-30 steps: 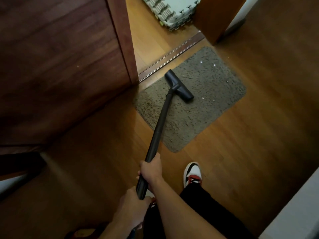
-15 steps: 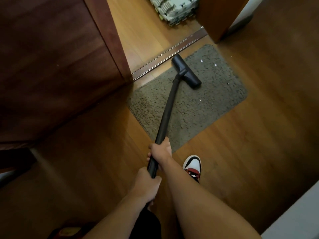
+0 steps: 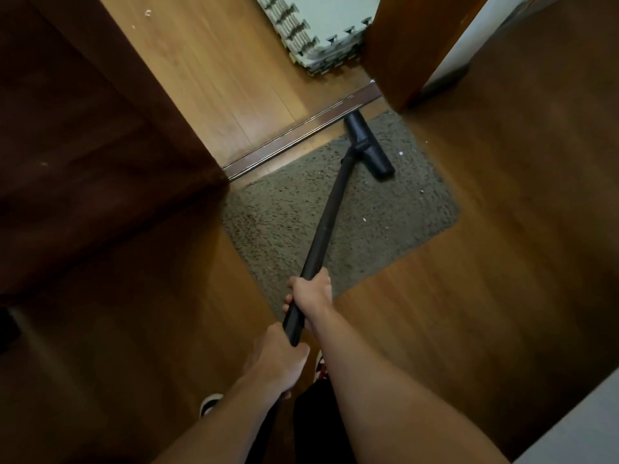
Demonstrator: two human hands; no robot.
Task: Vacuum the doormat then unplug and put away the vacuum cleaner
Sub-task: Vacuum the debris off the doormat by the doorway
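A grey shaggy doormat (image 3: 385, 222) lies on the wooden floor in front of a door sill, with small white specks on its right part. The black floor nozzle (image 3: 368, 145) of the vacuum rests on the mat's far edge, right by the sill. The black wand (image 3: 330, 216) slants from it down to me. My right hand (image 3: 313, 293) grips the wand higher up. My left hand (image 3: 279, 358) grips its lower end. The vacuum's body and cord are out of view.
A dark wooden door (image 3: 93, 155) stands open on the left. The metal sill (image 3: 294, 135) crosses the doorway, with foam puzzle tiles (image 3: 321, 31) beyond it. A door frame (image 3: 405, 51) stands at the right, a pale wall edge (image 3: 576, 426) at bottom right. My shoes (image 3: 209, 403) are below.
The nozzle has slid forward across the mat from its middle to the far edge by the sill. Both arms have stretched out and I have stepped closer.
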